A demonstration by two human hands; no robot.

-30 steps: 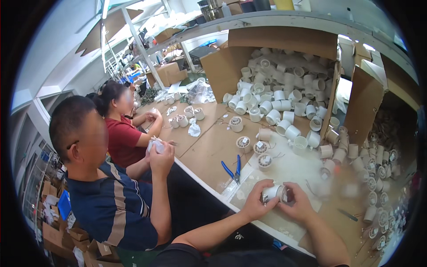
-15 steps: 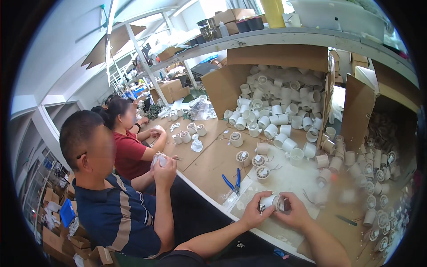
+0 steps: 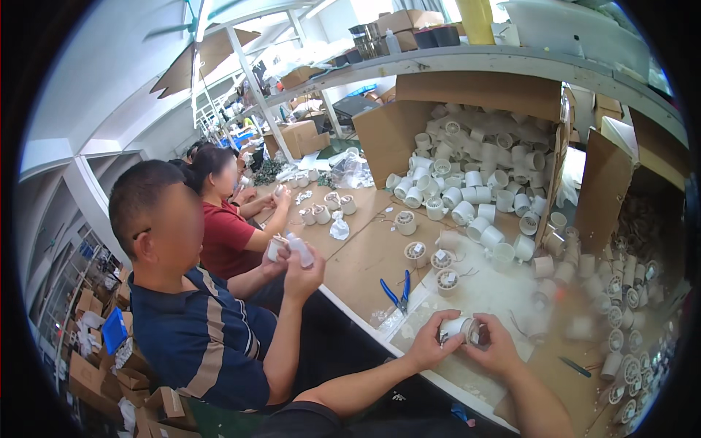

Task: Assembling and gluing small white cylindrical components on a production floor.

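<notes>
My left hand (image 3: 427, 342) and my right hand (image 3: 495, 349) both grip one small white cylindrical part (image 3: 458, 328) just above the near edge of the workbench (image 3: 365, 255). The left hand holds its left end, the right hand its right end, fingers curled around it. Three similar white round parts (image 3: 431, 259) lie on the bench a little beyond my hands. A large open cardboard box (image 3: 467, 131) lying on its side, full of several white cylinders, stands further back.
Blue-handled pliers (image 3: 398, 290) lie left of my hands. A person in a striped dark shirt (image 3: 197, 328) sits at my left holding white parts, and another in red (image 3: 223, 233) beyond. More white parts crowd the bench at right (image 3: 621, 306). A shelf (image 3: 475, 62) runs overhead.
The view has shifted so the bench and box sit lower and closer. My hands keep holding the white part, turning it slightly. The neighbour's hands stay raised with their parts.
</notes>
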